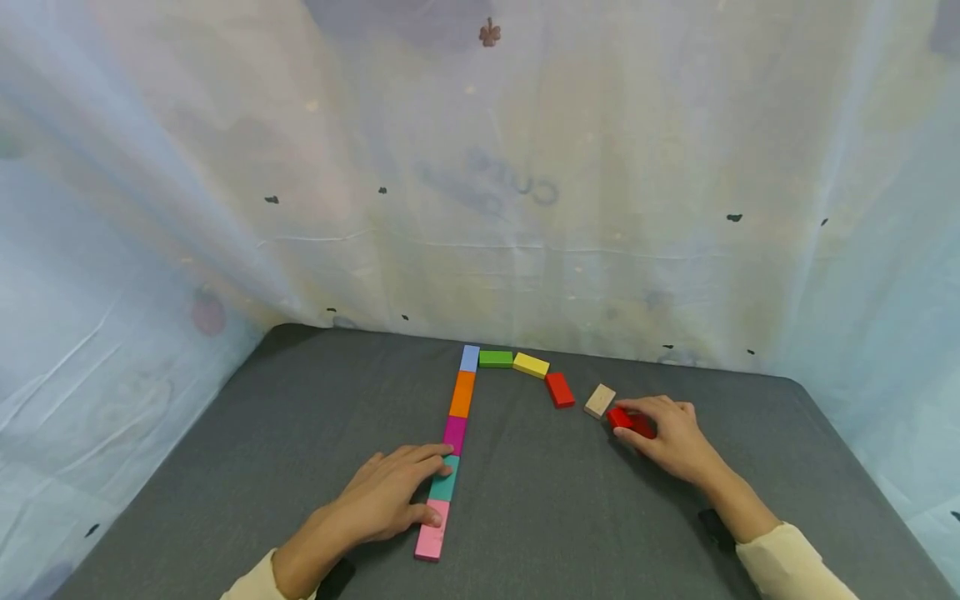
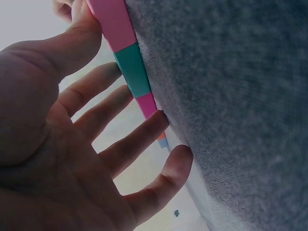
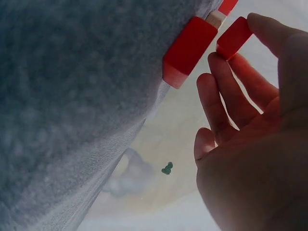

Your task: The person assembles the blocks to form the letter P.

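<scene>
Pale sheeting point(image 1: 600, 150) backs the grey cloth-covered worktop point(image 1: 540, 517). From the head, a nudge of the left hand point(image 1: 382, 500) could skew the multicoloured block row point(image 1: 454, 435). Left wrist: fingers loosely spread, thumb touching the pink rectangular block point(image 2: 115, 26). Right wrist: the right hand point(image 3: 252, 125) pinches a red rectangular block point(image 3: 234, 37), toward the worktop's far-right corner.

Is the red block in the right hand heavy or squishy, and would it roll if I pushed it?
The red block is probably light: the right hand pinches it just by its ends. It looks stiff, not squishy, because its edges are straight. Its flat sides mean it likely wouldn't roll.
</scene>
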The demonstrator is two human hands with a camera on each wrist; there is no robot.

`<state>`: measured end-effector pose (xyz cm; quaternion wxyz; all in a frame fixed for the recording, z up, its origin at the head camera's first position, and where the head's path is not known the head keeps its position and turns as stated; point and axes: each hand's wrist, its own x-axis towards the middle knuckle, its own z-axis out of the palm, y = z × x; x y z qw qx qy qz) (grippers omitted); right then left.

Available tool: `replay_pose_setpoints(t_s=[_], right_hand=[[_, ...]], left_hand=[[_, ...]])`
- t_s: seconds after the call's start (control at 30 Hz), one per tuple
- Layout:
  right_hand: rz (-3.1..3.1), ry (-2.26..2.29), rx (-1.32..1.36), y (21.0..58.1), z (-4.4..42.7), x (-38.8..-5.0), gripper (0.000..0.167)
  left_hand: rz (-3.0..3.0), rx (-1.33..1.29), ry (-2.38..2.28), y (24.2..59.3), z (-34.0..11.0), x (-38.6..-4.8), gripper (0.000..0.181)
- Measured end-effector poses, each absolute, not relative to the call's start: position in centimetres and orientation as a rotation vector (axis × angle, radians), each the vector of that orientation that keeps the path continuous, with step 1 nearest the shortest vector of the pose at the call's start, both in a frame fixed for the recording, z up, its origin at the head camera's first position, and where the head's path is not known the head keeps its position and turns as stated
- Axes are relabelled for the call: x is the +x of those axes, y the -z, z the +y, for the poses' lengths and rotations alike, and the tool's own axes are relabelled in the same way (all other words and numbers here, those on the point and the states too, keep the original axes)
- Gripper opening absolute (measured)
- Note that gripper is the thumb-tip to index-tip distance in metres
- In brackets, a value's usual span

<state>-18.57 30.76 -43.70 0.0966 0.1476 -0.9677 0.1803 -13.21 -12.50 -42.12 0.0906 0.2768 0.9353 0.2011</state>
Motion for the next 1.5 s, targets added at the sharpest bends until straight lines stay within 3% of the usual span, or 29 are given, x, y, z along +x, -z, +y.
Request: replay_pose_setpoints(t_s=[0.43, 1.5], right_hand=[[-2.863, -0.637, 0.449, 43.5, 29.5, -18.8, 0.047], [-2.800, -0.633, 0.773, 43.1, 21.4, -21.0, 0.047]], left_hand=[[2.792, 0.847, -0.616, 42.2, -12.6, -13.1, 0.047], [2.790, 0.846, -0.651, 41.9, -12.6, -12.8, 0.047]])
